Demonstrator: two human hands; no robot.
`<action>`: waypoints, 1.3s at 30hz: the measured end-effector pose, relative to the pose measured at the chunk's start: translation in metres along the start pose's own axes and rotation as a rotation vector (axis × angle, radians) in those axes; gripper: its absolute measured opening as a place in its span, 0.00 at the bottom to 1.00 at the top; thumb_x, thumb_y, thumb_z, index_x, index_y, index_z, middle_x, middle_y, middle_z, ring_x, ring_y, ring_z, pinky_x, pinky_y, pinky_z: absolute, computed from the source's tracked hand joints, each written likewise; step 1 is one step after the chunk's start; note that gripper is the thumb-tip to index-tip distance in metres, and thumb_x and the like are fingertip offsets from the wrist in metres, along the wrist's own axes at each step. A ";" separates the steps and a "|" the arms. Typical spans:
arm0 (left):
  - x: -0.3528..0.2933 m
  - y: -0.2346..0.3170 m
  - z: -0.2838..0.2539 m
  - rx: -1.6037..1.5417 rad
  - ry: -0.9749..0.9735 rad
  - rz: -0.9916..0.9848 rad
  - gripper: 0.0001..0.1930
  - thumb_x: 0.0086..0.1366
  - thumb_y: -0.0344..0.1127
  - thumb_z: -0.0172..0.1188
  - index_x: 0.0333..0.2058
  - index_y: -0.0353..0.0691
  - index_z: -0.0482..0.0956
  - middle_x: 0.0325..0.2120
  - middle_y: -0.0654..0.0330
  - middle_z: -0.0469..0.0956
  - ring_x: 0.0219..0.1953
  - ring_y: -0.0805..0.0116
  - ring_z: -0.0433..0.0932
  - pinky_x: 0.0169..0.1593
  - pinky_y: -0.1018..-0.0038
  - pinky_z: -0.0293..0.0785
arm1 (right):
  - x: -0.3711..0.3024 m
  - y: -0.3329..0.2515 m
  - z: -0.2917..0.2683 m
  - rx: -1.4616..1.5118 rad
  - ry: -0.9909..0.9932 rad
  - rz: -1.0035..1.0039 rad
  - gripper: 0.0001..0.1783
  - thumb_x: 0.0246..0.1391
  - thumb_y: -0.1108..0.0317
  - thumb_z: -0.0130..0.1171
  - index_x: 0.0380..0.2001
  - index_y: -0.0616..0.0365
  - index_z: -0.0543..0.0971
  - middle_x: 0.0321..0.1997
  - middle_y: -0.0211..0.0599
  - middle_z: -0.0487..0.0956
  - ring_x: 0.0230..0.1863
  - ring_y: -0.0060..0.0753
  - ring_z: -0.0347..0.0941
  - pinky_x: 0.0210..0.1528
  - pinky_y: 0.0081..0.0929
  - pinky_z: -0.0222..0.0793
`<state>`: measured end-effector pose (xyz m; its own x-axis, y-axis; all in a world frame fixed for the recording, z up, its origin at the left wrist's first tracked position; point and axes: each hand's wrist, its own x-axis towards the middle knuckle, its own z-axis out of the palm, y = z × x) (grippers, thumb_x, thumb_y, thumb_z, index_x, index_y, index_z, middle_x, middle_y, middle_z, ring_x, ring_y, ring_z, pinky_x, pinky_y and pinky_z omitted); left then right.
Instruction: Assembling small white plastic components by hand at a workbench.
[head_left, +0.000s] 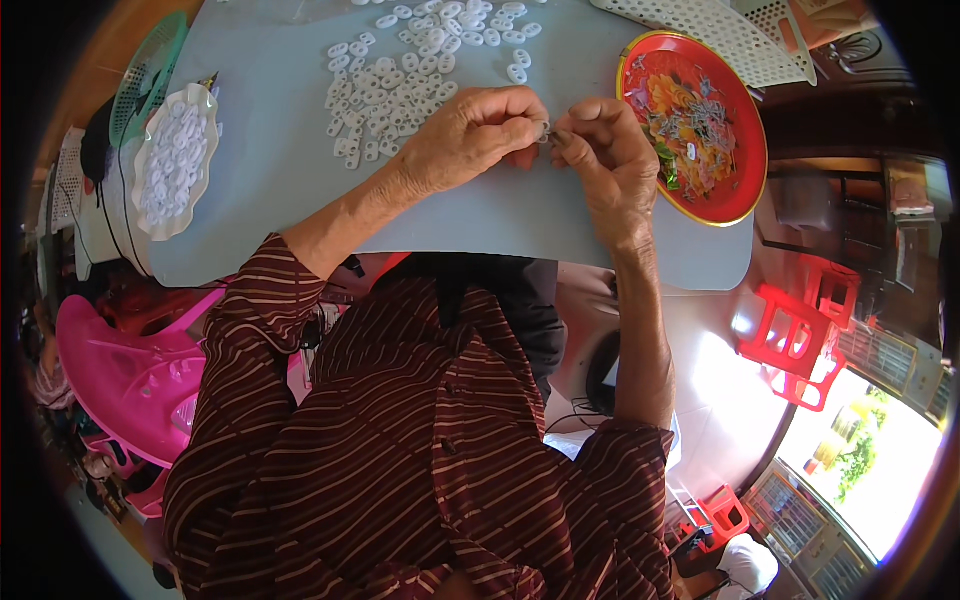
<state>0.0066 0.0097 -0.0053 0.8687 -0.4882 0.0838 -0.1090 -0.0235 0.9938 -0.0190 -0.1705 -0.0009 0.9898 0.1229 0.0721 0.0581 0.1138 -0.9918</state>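
Note:
My left hand (480,132) is closed in a pinch over the grey table (450,222), with a small whitish plastic piece (543,131) at its fingertips. Close beside it, my right hand (612,150) also pinches, its thumb and forefinger around something tiny that I cannot make out. The fingertips of both hands nearly meet at the plastic piece. Beyond my left hand lie many loose white oval pieces (385,95) with holes. To the right of my right hand is a round red tray (742,165) with a gold rim, holding small thin metal-looking parts (705,120).
A scalloped white dish (207,165) full of white pieces stands at the table's left edge, near a green mesh basket (150,75). A white perforated basket (715,35) is at the far right. Pink (115,375) and red plastic chairs (785,330) stand around the table.

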 end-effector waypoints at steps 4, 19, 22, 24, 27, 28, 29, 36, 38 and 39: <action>0.001 0.003 0.000 0.023 -0.013 0.038 0.08 0.62 0.34 0.50 0.30 0.37 0.74 0.17 0.67 0.73 0.20 0.82 0.67 0.25 0.81 0.64 | 0.000 0.002 -0.002 -0.001 -0.024 -0.026 0.13 0.51 0.80 0.58 0.40 0.62 0.69 0.32 0.32 0.76 0.32 0.19 0.72 0.37 0.18 0.69; -0.005 -0.003 0.005 -0.035 0.011 0.009 0.09 0.64 0.36 0.50 0.32 0.38 0.75 0.18 0.69 0.74 0.21 0.84 0.66 0.24 0.83 0.63 | -0.004 -0.004 0.006 -0.126 0.069 -0.016 0.07 0.54 0.71 0.59 0.31 0.65 0.77 0.24 0.29 0.77 0.22 0.15 0.67 0.24 0.14 0.64; -0.003 -0.004 0.012 -0.082 0.026 0.018 0.09 0.64 0.35 0.50 0.33 0.36 0.75 0.19 0.68 0.74 0.22 0.84 0.68 0.25 0.84 0.65 | -0.004 -0.003 0.007 -0.138 0.100 -0.029 0.08 0.55 0.69 0.59 0.29 0.65 0.76 0.22 0.29 0.76 0.21 0.14 0.66 0.23 0.13 0.62; -0.003 -0.003 0.016 -0.116 0.055 0.124 0.08 0.65 0.33 0.49 0.33 0.34 0.74 0.20 0.66 0.74 0.23 0.81 0.71 0.28 0.83 0.68 | -0.004 -0.001 0.010 -0.144 0.116 -0.048 0.09 0.55 0.68 0.59 0.28 0.65 0.76 0.21 0.29 0.76 0.20 0.14 0.66 0.22 0.13 0.62; -0.004 0.005 0.018 -0.123 0.114 0.146 0.08 0.65 0.31 0.49 0.33 0.31 0.73 0.21 0.63 0.75 0.24 0.78 0.73 0.31 0.81 0.71 | -0.004 0.001 0.019 -0.166 0.196 -0.059 0.12 0.56 0.66 0.59 0.26 0.65 0.75 0.19 0.29 0.74 0.20 0.14 0.65 0.22 0.13 0.62; -0.004 0.007 0.019 -0.123 0.111 0.147 0.08 0.65 0.31 0.49 0.33 0.31 0.73 0.21 0.63 0.75 0.24 0.78 0.73 0.31 0.81 0.71 | -0.003 0.001 0.023 -0.155 0.226 -0.059 0.12 0.56 0.65 0.58 0.26 0.65 0.75 0.18 0.28 0.74 0.19 0.14 0.65 0.22 0.13 0.62; -0.004 0.009 0.019 -0.121 0.135 0.146 0.08 0.65 0.30 0.49 0.33 0.31 0.73 0.21 0.63 0.75 0.25 0.77 0.73 0.31 0.80 0.71 | -0.003 0.000 0.025 -0.144 0.258 -0.061 0.13 0.56 0.65 0.58 0.25 0.64 0.75 0.17 0.28 0.73 0.18 0.14 0.65 0.21 0.13 0.62; -0.004 0.005 0.012 -0.061 0.166 0.083 0.08 0.65 0.32 0.50 0.32 0.33 0.74 0.20 0.63 0.76 0.26 0.79 0.73 0.33 0.81 0.71 | -0.003 -0.005 0.014 0.061 0.129 -0.016 0.11 0.58 0.66 0.56 0.30 0.66 0.75 0.23 0.30 0.75 0.22 0.16 0.67 0.25 0.16 0.65; -0.005 0.005 0.012 -0.102 0.147 0.076 0.08 0.65 0.32 0.50 0.32 0.34 0.74 0.21 0.63 0.77 0.26 0.80 0.73 0.33 0.81 0.71 | -0.004 -0.006 0.013 0.015 0.118 -0.023 0.10 0.58 0.68 0.55 0.32 0.66 0.75 0.25 0.32 0.76 0.24 0.17 0.68 0.27 0.16 0.66; -0.006 0.005 0.012 -0.143 0.127 0.069 0.08 0.65 0.33 0.50 0.32 0.34 0.75 0.21 0.64 0.77 0.26 0.81 0.72 0.33 0.81 0.71 | -0.004 -0.005 0.013 0.014 0.117 -0.023 0.10 0.58 0.68 0.55 0.32 0.66 0.75 0.25 0.32 0.76 0.24 0.17 0.68 0.27 0.16 0.66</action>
<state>-0.0044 0.0022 -0.0021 0.9164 -0.3703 0.1517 -0.1088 0.1344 0.9849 -0.0251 -0.1591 0.0051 0.9967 0.0044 0.0813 0.0801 0.1291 -0.9884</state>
